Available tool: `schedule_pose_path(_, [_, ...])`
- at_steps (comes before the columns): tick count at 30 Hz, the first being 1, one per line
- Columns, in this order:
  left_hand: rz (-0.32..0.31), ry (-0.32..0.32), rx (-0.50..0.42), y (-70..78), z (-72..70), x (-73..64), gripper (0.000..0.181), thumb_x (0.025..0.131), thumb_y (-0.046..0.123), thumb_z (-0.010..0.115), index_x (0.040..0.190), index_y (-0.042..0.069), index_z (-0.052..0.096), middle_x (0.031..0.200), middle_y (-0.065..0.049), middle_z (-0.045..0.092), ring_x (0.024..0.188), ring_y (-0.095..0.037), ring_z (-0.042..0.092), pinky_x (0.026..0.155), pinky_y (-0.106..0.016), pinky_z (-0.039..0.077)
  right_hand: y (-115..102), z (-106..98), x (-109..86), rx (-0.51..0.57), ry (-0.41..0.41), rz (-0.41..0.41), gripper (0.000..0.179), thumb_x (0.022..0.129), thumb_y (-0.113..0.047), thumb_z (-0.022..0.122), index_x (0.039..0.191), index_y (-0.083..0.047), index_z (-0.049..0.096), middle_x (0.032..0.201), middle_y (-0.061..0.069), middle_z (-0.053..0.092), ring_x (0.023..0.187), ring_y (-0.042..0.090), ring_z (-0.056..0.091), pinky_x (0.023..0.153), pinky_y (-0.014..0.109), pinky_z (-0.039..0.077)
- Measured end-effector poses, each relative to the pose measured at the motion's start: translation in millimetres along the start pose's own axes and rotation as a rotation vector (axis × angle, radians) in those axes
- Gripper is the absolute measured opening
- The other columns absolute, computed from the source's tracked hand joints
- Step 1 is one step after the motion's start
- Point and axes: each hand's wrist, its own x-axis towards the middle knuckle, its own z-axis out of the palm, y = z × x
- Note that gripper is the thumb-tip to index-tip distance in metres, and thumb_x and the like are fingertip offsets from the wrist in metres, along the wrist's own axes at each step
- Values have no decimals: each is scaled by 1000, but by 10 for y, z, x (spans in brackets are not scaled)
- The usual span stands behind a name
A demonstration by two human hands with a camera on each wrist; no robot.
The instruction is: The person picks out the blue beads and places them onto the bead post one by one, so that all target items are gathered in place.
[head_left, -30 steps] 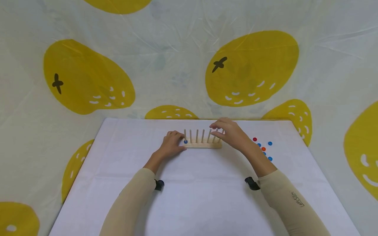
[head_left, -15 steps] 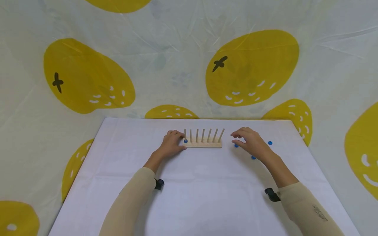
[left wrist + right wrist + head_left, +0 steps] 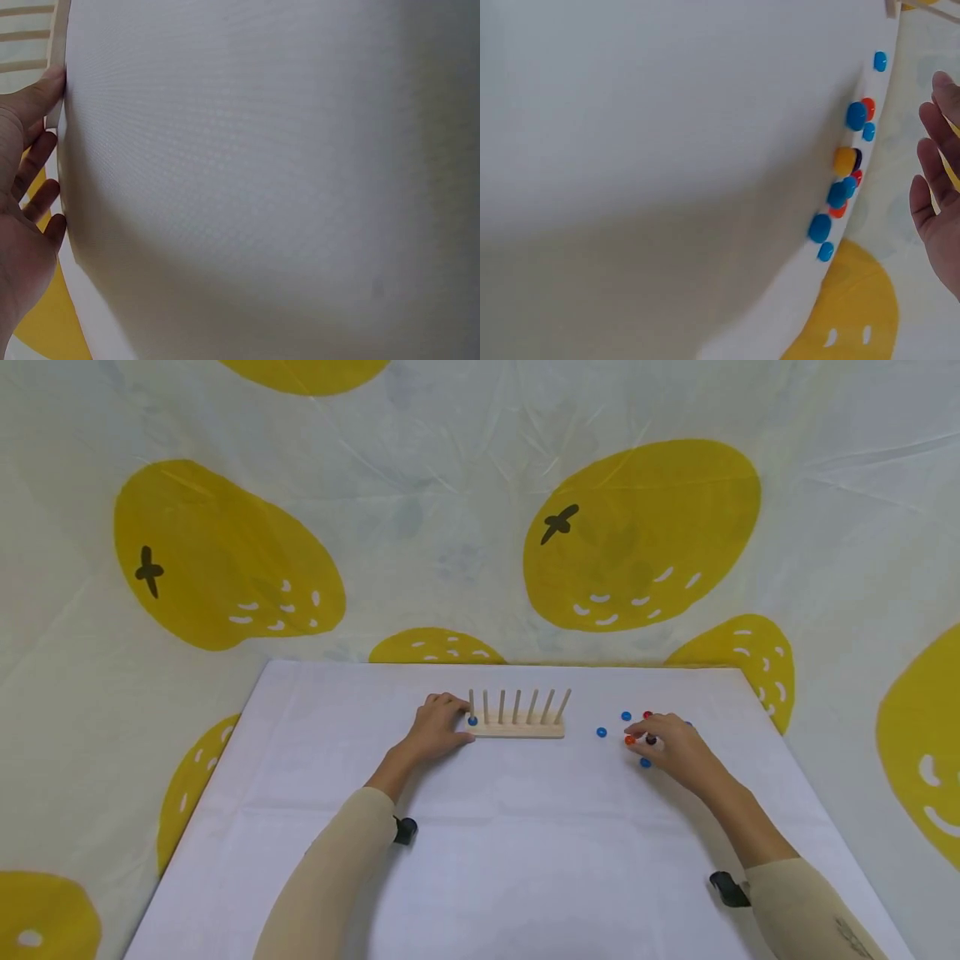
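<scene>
My left hand [image 3: 435, 727] grips the left end of a wooden peg rack [image 3: 517, 730], thumb along its front edge and fingers behind. In the left wrist view the thumb [image 3: 41, 94] lies against the edge of the base. Several upright pegs stand in a row on it, and a blue bead [image 3: 472, 721] sits at the foot of the leftmost. To the right, my right hand [image 3: 678, 752] hovers over loose beads with its fingers apart and nothing between them. Nearest its fingertips are an orange bead [image 3: 629, 740] and a dark bead [image 3: 651, 740].
Around the right hand lie a red bead [image 3: 647, 715] and several blue beads, one blue bead [image 3: 602, 732] closest to the rack. A yellow bead [image 3: 844, 161] shows in the right wrist view. White cloth [image 3: 525, 835] covers the table; a patterned curtain [image 3: 450, 527] hangs behind.
My right hand has moved from above the rack's right-hand pegs rightward and down over the loose beads, uncovering some of them. The left hand stays on the rack.
</scene>
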Motion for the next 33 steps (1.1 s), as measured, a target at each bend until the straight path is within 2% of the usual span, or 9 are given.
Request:
schedule_pose_path(8, [0,6,-8,16,-8,-18,58,88,39,82,136,13,64,139,-8,60,137,-33,45,112,-53,38,169,48,-160,-35,-31,39,24,88,-13,81,112,-9,78,110,11,75,105,32,57,91,53,49])
schedule_pose_path(14, [-1,7,-13,32,-24,-26,57,88,38,82,136,12,64,139,-8,60,138,-34,45,113,-54,37,231,88,-209,-58,-98,95,29,88,-18,83,116,-11,78,115,12,75,109,33,55,93,56,49])
schedule_pose_path(22, [-7,10,-17,43,-19,-32,57,88,38,83,136,13,64,138,-7,60,137,-32,45,113,-53,37,270,124,-217,-94,-109,83,26,88,-18,83,113,-10,78,114,14,73,107,33,55,93,56,49])
schedule_pose_path(29, [-9,15,-7,36,-11,-28,57,88,38,83,136,13,64,138,-7,60,137,-32,45,113,-53,38,282,144,-202,-116,-92,69,23,88,-17,82,109,-8,79,108,12,74,101,30,57,89,50,50])
schedule_pose_path(33, [-14,13,-11,32,-2,-20,57,88,38,83,136,14,64,138,-7,60,137,-32,45,113,-53,37,282,152,-209,-115,-88,71,22,89,-17,82,109,-8,78,107,12,74,101,30,56,90,50,50])
